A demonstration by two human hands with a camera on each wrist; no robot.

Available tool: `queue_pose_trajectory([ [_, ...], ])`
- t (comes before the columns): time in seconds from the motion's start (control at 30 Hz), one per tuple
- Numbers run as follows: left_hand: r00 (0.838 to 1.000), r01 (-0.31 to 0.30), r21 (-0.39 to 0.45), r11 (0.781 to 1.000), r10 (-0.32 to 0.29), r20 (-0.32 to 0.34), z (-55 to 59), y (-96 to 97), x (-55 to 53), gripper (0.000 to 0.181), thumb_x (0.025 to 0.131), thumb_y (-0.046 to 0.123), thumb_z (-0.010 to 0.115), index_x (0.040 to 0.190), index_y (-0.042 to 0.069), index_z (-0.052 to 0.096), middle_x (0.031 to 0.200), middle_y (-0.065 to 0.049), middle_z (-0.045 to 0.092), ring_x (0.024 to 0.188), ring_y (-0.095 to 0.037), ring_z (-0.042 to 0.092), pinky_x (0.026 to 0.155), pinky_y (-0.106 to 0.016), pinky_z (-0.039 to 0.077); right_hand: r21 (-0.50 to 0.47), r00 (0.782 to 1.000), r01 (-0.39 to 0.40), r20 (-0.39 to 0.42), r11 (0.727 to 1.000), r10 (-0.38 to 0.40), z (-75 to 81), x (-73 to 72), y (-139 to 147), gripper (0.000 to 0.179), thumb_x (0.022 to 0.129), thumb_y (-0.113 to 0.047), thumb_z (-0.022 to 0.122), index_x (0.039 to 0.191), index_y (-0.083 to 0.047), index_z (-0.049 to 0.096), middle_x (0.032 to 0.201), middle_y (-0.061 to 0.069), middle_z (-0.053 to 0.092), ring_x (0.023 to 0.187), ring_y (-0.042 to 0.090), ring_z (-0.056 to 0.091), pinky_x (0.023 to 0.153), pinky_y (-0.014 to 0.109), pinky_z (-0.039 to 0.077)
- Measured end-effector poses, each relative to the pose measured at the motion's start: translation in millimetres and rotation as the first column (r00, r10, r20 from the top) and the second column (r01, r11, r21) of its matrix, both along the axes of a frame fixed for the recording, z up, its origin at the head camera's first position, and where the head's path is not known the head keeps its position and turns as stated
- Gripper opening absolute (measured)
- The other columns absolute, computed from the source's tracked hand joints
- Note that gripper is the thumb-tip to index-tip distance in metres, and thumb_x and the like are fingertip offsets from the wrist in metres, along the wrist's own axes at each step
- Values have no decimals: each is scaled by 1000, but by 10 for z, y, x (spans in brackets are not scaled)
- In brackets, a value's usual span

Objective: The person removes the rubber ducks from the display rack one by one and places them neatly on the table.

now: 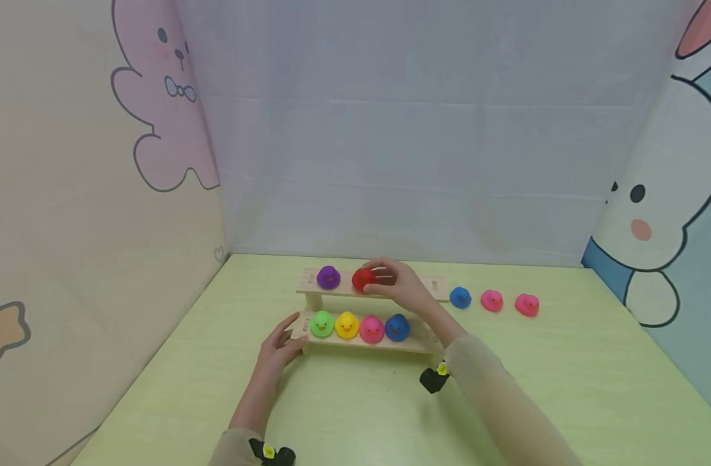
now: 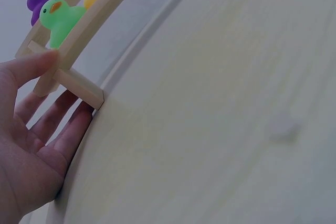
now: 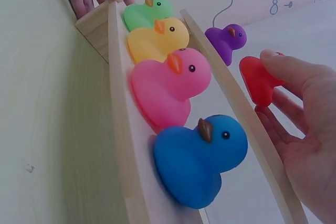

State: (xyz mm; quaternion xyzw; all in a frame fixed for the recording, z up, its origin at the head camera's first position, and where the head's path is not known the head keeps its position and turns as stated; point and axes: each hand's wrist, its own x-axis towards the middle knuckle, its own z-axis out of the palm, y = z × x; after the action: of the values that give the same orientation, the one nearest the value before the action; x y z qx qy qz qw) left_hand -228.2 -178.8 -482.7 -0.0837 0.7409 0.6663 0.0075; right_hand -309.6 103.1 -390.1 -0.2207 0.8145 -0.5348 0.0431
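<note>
A two-tier wooden stand (image 1: 355, 344) holds rubber ducks on both shelves. My left hand (image 2: 31, 135) grips its left end, thumb on the lower shelf's edge and fingers around the side. At the upper shelf, my right hand (image 1: 404, 285) pinches a red rubber duck (image 3: 257, 80) between thumb and fingers. To the left of it on that shelf sits a purple duck (image 1: 328, 277). Along the lower shelf stand a green duck (image 1: 322, 324), a yellow duck (image 1: 347, 325), a pink duck (image 1: 371, 329) and a blue duck (image 1: 398, 328), left to right.
Right of the stand, on the pale green table (image 1: 355, 414), a small blue duck (image 1: 460, 298) and two pink ducks, one nearer (image 1: 492, 300) and one farther out (image 1: 527, 305), sit in a row. A white cloth wall (image 1: 390, 149) rises behind the table.
</note>
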Motion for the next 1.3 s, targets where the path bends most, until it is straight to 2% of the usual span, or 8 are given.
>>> queue_pose_trajectory([
  [0.27, 1000, -2, -5, 1000, 2, -3, 2, -1, 8, 64, 97, 14, 67, 156, 18, 43, 144, -25, 57, 104, -7, 66, 95, -26, 59, 14, 1000, 16, -17, 1000, -15, 34, 160, 213, 43, 94, -22, 74, 135, -16, 61, 139, 13, 63, 129, 37, 62, 101, 43, 59],
  [0.53, 1000, -17, 2, 1000, 17, 7, -2, -1, 3, 62, 96, 13, 68, 154, 22, 46, 142, -22, 60, 104, -8, 66, 93, -23, 59, -2, 997, 35, -73, 999, -35, 79, 272, 495, 43, 93, -16, 74, 134, -10, 60, 143, 18, 59, 127, 43, 61, 99, 43, 60],
  [0.63, 1000, -18, 3, 1000, 18, 1, -13, -4, -6, 62, 96, 13, 69, 154, 21, 46, 141, -23, 60, 103, -8, 66, 93, -24, 59, -8, 995, 56, -87, 998, -56, 94, 303, 608, 44, 93, -14, 75, 134, -9, 60, 144, 18, 58, 126, 43, 61, 98, 37, 61],
  [0.83, 1000, -16, 0, 1000, 16, -8, -15, -4, -11, 63, 96, 14, 69, 154, 19, 46, 141, -25, 59, 104, -10, 67, 94, -26, 60, -32, 982, 116, -147, 993, -119, 109, 334, 829, 42, 93, -12, 75, 132, -8, 62, 142, 17, 59, 124, 39, 62, 92, 15, 57],
  [0.97, 1000, -15, -1, 1000, 15, 0, -7, -3, -4, 62, 96, 14, 69, 153, 22, 47, 141, -23, 60, 103, -8, 66, 93, -24, 59, -58, 966, 167, -188, 984, -175, 117, 361, 963, 41, 93, -12, 74, 132, -7, 62, 141, 16, 60, 125, 38, 61, 90, 10, 54],
  [1.07, 1000, -6, -1, 1000, 6, -6, -10, -9, 1, 63, 96, 14, 69, 154, 20, 46, 141, -23, 60, 102, -6, 66, 92, -23, 59, -53, 948, 223, -221, 973, -229, 104, 391, 1061, 43, 94, -16, 74, 133, -8, 61, 141, 15, 60, 124, 31, 61, 89, 7, 53],
  [1.23, 1000, 13, 4, 1000, -13, -16, -2, -20, 15, 63, 96, 14, 68, 155, 18, 45, 142, -24, 59, 105, -6, 66, 95, -26, 59, -82, 917, 291, -262, 953, -302, 37, 433, 1229, 42, 94, -16, 74, 134, -8, 61, 141, 15, 58, 114, -1, 60, 87, 6, 53],
  [1.3, 1000, 18, 7, 1000, -18, -18, 4, -22, 15, 63, 97, 14, 68, 155, 18, 44, 143, -24, 58, 107, -8, 67, 97, -27, 59, -112, 909, 296, -273, 948, -316, -2, 442, 1291, 41, 94, -13, 73, 133, -7, 61, 141, 14, 58, 111, -9, 59, 87, 6, 54],
])
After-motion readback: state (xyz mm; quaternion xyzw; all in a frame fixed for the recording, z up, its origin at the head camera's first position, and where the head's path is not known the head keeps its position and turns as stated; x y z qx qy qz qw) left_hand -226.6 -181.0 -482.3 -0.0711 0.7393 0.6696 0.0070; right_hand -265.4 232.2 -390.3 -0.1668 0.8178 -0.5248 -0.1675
